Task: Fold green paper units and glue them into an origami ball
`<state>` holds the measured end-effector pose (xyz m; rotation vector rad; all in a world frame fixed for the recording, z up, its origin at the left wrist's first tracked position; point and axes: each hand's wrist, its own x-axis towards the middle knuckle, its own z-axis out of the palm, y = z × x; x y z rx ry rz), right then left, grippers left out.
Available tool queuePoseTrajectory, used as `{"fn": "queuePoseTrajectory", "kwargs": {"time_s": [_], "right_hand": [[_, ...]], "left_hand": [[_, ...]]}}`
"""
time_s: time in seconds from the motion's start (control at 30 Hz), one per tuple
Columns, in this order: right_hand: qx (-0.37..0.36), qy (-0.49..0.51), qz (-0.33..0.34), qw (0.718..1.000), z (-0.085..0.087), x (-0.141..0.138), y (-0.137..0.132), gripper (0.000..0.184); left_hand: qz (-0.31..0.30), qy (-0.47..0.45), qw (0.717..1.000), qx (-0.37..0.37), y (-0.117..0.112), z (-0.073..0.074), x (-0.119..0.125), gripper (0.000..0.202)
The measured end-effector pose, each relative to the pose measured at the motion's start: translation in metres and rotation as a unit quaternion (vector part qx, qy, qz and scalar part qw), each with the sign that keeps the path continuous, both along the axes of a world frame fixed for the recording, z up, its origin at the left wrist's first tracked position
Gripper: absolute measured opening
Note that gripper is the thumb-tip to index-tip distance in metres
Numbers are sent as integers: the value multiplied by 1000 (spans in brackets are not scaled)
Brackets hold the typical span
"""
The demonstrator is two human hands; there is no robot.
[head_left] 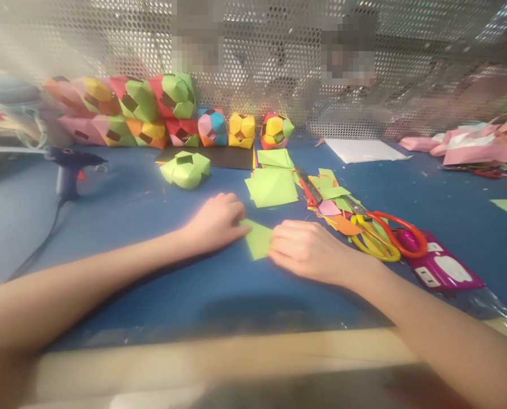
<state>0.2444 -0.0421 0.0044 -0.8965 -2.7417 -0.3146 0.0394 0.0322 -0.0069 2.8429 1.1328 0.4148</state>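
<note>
A small light-green paper piece [257,238] lies flat on the blue table [159,284]. My left hand [217,221] presses on its left corner with curled fingers. My right hand [306,247] holds down its right edge, fingers closed together over the paper. A stack of green paper squares [272,187] lies just beyond the hands. A folded green paper ball [185,168] sits to the left of that stack.
Several multicoloured paper balls [151,111] line the perforated back wall. Scissors with orange and yellow handles [385,233] and a magenta tool [440,267] lie right of my hands among paper scraps. A glue gun [68,167] stands at the left. Pink paper [478,145] is piled at far right.
</note>
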Motion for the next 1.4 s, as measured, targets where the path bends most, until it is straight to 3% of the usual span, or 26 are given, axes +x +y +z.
{"fn": "queuePoseTrajectory", "kwargs": {"time_s": [0.13, 0.23, 0.33, 0.5, 0.77, 0.97, 1.27, 1.4], "right_hand": [[18, 7, -20, 1000, -5, -1, 4, 35], [11, 43, -32, 998, -11, -3, 6, 27], [6, 65, -28, 997, -15, -6, 7, 25], [-49, 28, -69, 996, -8, -4, 4, 22], [-157, -91, -204, 962, 30, 15, -16, 23], [-156, -91, -242, 953, 34, 22, -22, 26], [-100, 34, -214, 971, 32, 23, -13, 21], [-153, 25, -182, 971, 22, 15, -7, 20]], "left_hand": [[-56, 25, 993, 104, -9, 0, 2, 15], [-134, 44, 985, 97, -14, -3, 4, 26], [-161, 49, 983, 72, -16, -5, 4, 28], [-151, 124, 978, 70, -19, 0, 4, 22], [-92, 195, 971, 105, -26, 12, 7, 18], [-83, 219, 963, 137, -25, 12, 8, 15], [-95, 198, 958, 181, -20, 10, 7, 16], [-130, 184, 962, 154, -22, 9, 7, 18]]}}
